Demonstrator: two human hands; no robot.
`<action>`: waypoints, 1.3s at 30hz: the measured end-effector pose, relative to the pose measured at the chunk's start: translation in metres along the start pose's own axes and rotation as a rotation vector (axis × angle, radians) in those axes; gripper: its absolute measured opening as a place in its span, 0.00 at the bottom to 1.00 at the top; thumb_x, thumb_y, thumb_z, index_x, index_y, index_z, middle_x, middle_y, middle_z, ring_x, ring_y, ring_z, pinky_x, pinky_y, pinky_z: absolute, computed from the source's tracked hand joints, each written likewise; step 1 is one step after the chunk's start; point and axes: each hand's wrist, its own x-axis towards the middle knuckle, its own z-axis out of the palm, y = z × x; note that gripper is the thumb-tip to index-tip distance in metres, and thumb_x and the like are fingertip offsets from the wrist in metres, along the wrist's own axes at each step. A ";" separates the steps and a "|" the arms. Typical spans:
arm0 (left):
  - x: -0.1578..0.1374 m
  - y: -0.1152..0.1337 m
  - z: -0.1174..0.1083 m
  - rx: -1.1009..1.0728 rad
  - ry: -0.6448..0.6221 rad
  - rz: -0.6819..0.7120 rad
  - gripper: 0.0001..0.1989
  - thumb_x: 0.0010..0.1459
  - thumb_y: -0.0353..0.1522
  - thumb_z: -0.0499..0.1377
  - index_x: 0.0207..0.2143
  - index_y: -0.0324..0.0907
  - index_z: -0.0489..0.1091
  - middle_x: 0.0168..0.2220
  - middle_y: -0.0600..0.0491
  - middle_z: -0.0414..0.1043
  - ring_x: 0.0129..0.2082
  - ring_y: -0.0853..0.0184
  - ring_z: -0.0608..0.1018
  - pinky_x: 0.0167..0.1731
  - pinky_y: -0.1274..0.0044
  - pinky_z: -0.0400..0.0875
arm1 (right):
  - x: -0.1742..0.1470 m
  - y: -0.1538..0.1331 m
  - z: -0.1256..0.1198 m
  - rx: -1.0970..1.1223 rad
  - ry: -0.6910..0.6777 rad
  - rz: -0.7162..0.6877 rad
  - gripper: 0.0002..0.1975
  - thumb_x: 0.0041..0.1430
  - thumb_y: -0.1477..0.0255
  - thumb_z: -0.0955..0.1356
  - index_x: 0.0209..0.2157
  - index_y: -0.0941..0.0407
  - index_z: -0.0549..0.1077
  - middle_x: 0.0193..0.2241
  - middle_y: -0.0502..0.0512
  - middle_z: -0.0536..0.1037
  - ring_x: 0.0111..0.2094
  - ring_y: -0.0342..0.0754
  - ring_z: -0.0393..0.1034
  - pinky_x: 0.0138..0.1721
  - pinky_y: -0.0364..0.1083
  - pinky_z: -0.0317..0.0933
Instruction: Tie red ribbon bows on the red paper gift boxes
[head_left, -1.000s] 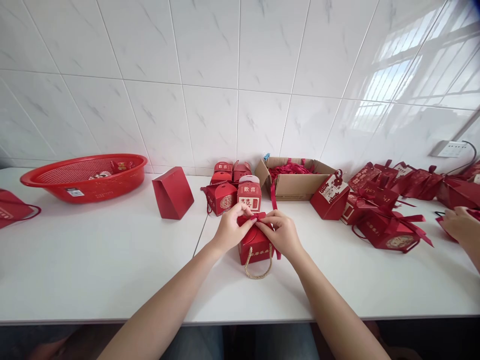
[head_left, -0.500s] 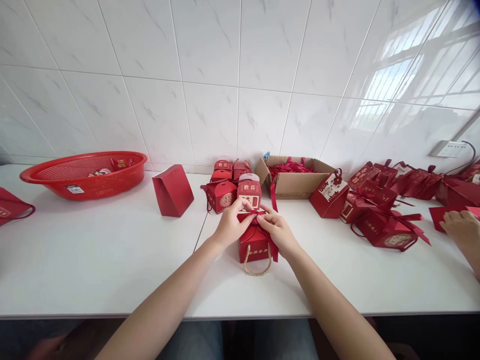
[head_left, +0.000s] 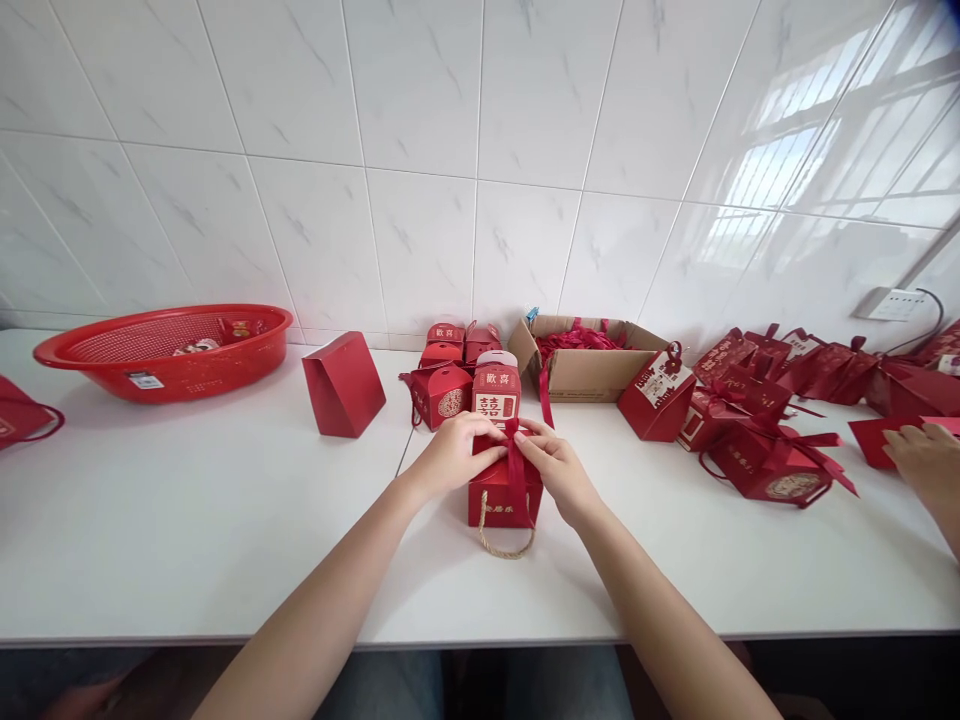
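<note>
A small red gift box [head_left: 504, 505] with a beige rope handle [head_left: 507, 553] stands on the white table in front of me. Dark red ribbon [head_left: 516, 472] is gathered on its top, one end hanging down the front face. From the left, my left hand [head_left: 454, 456] curls its fingers and thumb around the gathered ribbon at the box top. My right hand [head_left: 561, 474] pinches the ribbon from the other side. Partly covered by my fingers, the ribbon's knot cannot be made out fully. Right behind stands another red box [head_left: 496, 385] with pale printed characters.
Several small red boxes [head_left: 446, 392] and a cardboard box [head_left: 600, 378] of red ribbons stand behind. A plain red box [head_left: 343, 385] and a red plastic basket [head_left: 210, 375] are to the left. Beribboned boxes [head_left: 776, 462] crowd the right, near another person's hand [head_left: 926, 462].
A ribbon end now hangs over the box's front, where it earlier hung at the right side. My left hand has shifted slightly left and down; both hands stay at the box top.
</note>
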 end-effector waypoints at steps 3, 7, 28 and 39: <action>-0.001 -0.004 -0.005 -0.017 -0.043 0.001 0.07 0.56 0.34 0.58 0.35 0.46 0.76 0.38 0.52 0.76 0.38 0.62 0.77 0.38 0.71 0.73 | -0.001 -0.005 -0.004 -0.093 -0.020 0.006 0.22 0.54 0.52 0.66 0.25 0.56 0.79 0.55 0.57 0.66 0.54 0.56 0.63 0.51 0.52 0.59; -0.001 -0.007 -0.011 -0.079 -0.057 0.005 0.07 0.55 0.31 0.57 0.34 0.45 0.76 0.38 0.51 0.76 0.38 0.62 0.78 0.38 0.72 0.74 | 0.000 -0.009 -0.015 -0.211 0.004 0.006 0.17 0.56 0.57 0.65 0.28 0.56 0.75 0.37 0.55 0.76 0.40 0.50 0.69 0.45 0.50 0.61; -0.002 -0.010 -0.012 -0.163 -0.089 0.019 0.08 0.52 0.26 0.55 0.34 0.43 0.72 0.38 0.50 0.75 0.40 0.63 0.77 0.42 0.72 0.75 | -0.011 -0.038 -0.037 -0.383 -0.370 -0.123 0.12 0.55 0.60 0.67 0.34 0.55 0.68 0.16 0.42 0.61 0.17 0.38 0.52 0.19 0.40 0.48; -0.003 -0.009 -0.005 -0.188 -0.056 0.057 0.11 0.52 0.25 0.55 0.36 0.44 0.74 0.39 0.53 0.77 0.40 0.65 0.78 0.43 0.73 0.75 | 0.012 -0.026 -0.032 -0.532 -0.411 -0.469 0.16 0.57 0.73 0.64 0.47 0.52 0.70 0.45 0.54 0.74 0.37 0.45 0.70 0.35 0.45 0.65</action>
